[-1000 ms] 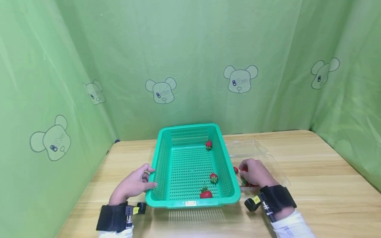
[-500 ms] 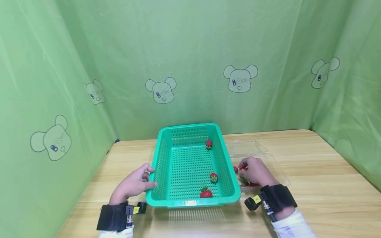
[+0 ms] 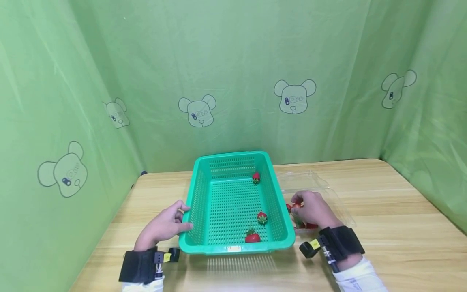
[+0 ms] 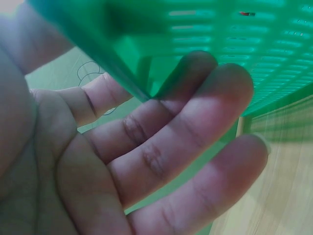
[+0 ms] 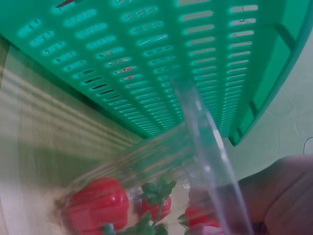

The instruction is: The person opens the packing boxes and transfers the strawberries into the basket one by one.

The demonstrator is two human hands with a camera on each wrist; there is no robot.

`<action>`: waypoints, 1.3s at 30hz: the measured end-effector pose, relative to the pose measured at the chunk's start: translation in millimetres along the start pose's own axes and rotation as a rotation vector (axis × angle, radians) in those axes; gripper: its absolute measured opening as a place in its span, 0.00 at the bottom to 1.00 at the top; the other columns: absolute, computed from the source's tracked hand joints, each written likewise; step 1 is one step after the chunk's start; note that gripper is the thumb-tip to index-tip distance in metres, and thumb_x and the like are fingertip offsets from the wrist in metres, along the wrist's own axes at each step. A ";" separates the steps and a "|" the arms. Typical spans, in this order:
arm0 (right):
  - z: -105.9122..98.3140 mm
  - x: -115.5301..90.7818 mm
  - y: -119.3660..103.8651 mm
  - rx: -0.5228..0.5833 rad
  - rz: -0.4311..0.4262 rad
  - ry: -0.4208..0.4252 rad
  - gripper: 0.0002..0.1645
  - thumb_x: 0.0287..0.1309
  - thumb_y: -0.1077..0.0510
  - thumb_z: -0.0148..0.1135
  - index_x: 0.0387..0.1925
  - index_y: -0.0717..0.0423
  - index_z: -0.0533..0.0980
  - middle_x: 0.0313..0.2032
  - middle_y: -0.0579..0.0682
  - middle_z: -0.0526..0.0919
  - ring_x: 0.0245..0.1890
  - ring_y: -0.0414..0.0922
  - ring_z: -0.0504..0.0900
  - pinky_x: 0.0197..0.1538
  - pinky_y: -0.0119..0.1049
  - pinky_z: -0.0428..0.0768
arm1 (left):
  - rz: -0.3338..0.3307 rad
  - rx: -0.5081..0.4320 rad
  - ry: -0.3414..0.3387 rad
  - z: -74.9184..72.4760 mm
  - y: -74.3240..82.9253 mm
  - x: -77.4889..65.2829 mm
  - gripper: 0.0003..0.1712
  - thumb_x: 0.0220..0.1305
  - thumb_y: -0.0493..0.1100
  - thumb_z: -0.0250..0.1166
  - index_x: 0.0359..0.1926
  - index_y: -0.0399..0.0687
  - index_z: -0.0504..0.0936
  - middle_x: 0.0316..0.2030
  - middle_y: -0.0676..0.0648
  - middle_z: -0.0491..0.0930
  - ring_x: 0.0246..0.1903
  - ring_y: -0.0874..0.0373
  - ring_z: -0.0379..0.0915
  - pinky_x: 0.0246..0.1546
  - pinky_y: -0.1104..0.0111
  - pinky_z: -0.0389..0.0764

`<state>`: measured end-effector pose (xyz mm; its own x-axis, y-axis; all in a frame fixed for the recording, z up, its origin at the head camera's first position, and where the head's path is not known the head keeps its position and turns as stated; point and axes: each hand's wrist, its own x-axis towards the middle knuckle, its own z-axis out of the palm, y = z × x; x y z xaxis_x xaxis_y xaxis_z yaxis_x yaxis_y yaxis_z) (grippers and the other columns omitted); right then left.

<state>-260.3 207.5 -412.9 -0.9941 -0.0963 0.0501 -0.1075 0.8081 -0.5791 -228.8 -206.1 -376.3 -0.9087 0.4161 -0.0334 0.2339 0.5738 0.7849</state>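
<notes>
My left hand (image 3: 166,223) grips the left rim of a green perforated plastic basket (image 3: 233,248), thumb over the rim and other fingers curled beneath it. Three strawberries lie in the basket: one at the far right (image 3: 256,177), one on the right (image 3: 262,218) and one near the front (image 3: 252,237). My right hand (image 3: 315,209) reaches into a clear plastic box (image 5: 215,152) right of the basket, its fingertips pinching a strawberry (image 3: 297,205). More strawberries (image 5: 100,205) with green leaves sit around it in the box, partly hidden by my hand in the head view.
The clear box's lid (image 3: 297,182) lies folded back behind it. A wooden table (image 3: 394,243) carries everything. Green curtains (image 3: 240,61) with bear-head drawings enclose the back and sides. Each wrist wears a black strap with a small camera.
My right hand has shifted slightly away from me, and a little more of the strawberry shows at its fingertips. The left hand and the basket have stayed in place.
</notes>
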 end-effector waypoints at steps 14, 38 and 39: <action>-4.4 -2.4 -4.3 -0.026 -0.037 0.041 0.12 0.52 0.64 0.65 0.40 0.63 0.79 0.33 0.55 0.82 0.26 0.46 0.75 0.27 0.38 0.74 | -0.008 -0.006 0.004 -0.1 2.2 -1.8 0.21 0.56 0.38 0.67 0.45 0.38 0.66 0.27 0.45 0.73 0.25 0.56 0.66 0.27 0.64 0.71; -13.1 -6.4 -13.8 -0.011 -0.079 0.077 0.11 0.54 0.62 0.63 0.40 0.63 0.79 0.37 0.60 0.84 0.25 0.44 0.76 0.25 0.37 0.76 | -0.005 -0.007 0.001 -0.1 1.6 -1.8 0.20 0.56 0.38 0.67 0.43 0.38 0.65 0.31 0.44 0.75 0.26 0.56 0.68 0.28 0.63 0.72; -13.4 -6.7 -14.2 -0.010 -0.083 0.080 0.11 0.54 0.62 0.63 0.40 0.63 0.79 0.37 0.60 0.84 0.25 0.44 0.76 0.25 0.36 0.76 | -0.004 -0.003 0.000 -0.2 1.6 -1.5 0.20 0.56 0.38 0.67 0.43 0.38 0.65 0.30 0.44 0.75 0.26 0.56 0.68 0.29 0.63 0.72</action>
<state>-252.2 204.4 -394.1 -0.9798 -0.1165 0.1622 -0.1888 0.8053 -0.5621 -227.1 -205.9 -374.9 -0.9096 0.4139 -0.0366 0.2291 0.5732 0.7867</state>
